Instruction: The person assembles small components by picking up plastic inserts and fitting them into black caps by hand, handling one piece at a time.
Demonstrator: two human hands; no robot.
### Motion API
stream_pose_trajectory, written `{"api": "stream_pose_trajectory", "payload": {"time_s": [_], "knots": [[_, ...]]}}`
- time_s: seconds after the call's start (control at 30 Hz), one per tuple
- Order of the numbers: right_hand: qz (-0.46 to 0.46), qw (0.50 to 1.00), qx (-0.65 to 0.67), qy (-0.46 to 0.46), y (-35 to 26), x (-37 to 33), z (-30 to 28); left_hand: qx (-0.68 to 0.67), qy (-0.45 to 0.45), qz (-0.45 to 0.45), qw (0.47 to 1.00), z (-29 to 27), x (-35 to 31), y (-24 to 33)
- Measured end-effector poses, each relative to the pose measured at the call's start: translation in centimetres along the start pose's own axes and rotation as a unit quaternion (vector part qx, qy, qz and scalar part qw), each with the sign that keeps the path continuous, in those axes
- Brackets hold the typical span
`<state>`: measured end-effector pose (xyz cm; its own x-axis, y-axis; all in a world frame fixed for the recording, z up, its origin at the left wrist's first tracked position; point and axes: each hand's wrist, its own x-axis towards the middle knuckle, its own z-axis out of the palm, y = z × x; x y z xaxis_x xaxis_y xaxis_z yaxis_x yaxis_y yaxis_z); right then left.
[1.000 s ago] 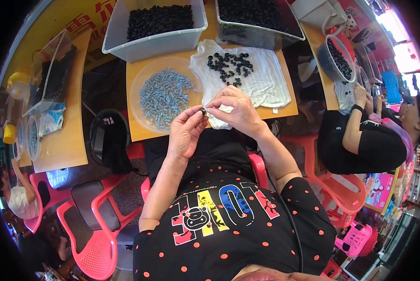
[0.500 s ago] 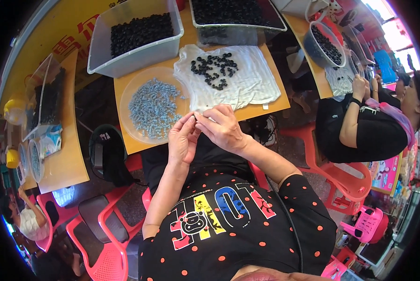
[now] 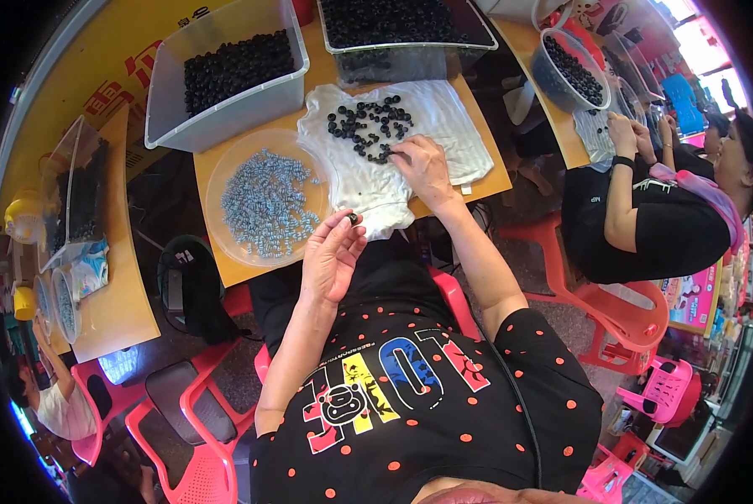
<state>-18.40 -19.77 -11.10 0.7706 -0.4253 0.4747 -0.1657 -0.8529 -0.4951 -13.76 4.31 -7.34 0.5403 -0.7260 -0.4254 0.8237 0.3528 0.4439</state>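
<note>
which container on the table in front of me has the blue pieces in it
The shallow round tray, left of the white cloth. The left tub and right tub, both deep and rectangular, stand farther back and hold black pieces.

A: Left hand (image 3: 333, 252)?
B: One, raised before the wooden table (image 3: 492, 170); small dark round piece (image 3: 353, 218) pinched at the fingertips.
A: Right hand (image 3: 424, 170)?
B: One, over the white cloth (image 3: 448, 122), fingertips at the near edge of the loose black pieces (image 3: 390, 118); whether any is gripped, hidden.
A: Tabletop, remainder?
B: Round translucent tray (image 3: 212, 206), one, left of cloth, bearing small blue coiled pieces (image 3: 263, 202). Clear bins (image 3: 242, 109), two, at the far side, black contents.
A: Right side?
B: Seated person (image 3: 670, 227), one, black top, neighbouring table (image 3: 553, 130).
</note>
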Motion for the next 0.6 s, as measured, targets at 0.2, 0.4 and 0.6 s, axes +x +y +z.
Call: {"api": "stream_pose_trajectory", "payload": {"time_s": [0.2,0.4,0.6], "knots": [[0.232,0.926,0.289,-0.074,-3.4,-0.7,-3.1,0.013,-0.006,0.006,1.0,0.7,0.6,0.7],[0.156,0.922,0.327,-0.135,-8.6,-1.1,-5.9,0.031,-0.016,0.023,0.999,1.5,1.2,1.0],[-0.078,0.975,0.171,-0.118,-10.8,-1.0,-6.1,0.059,-0.023,0.088,0.994,1.4,0.9,0.9]]}}
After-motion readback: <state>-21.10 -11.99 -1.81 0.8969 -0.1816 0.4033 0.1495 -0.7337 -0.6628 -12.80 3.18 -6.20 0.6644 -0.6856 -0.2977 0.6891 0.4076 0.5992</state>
